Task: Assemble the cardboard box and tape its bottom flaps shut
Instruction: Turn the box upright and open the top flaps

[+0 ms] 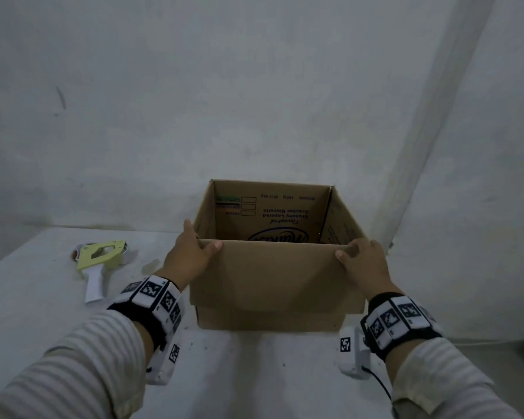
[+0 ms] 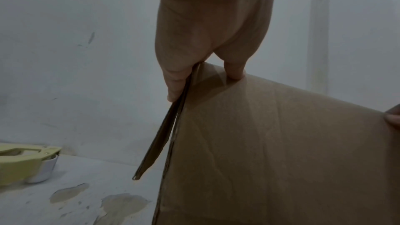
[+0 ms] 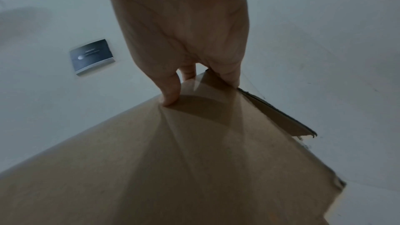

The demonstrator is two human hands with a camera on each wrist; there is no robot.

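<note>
A brown cardboard box (image 1: 273, 279) stands opened up on the white table, its top open, printed text showing upside down on the inside of its far wall. My left hand (image 1: 194, 252) grips the near left top corner, thumb on the near wall and fingers along the left side. My right hand (image 1: 360, 258) grips the near right top corner the same way. In the left wrist view the left hand (image 2: 205, 67) pinches the box (image 2: 281, 151) where a flap hangs folded down outside. The right wrist view has my right hand (image 3: 194, 78) on the box (image 3: 173, 160) corner.
A yellow and white tape dispenser (image 1: 99, 261) lies on the white table (image 1: 254, 373) left of the box, also seen in the left wrist view as the dispenser (image 2: 23, 165). A white wall rises close behind. A dark plate (image 3: 92, 56) hangs on the wall.
</note>
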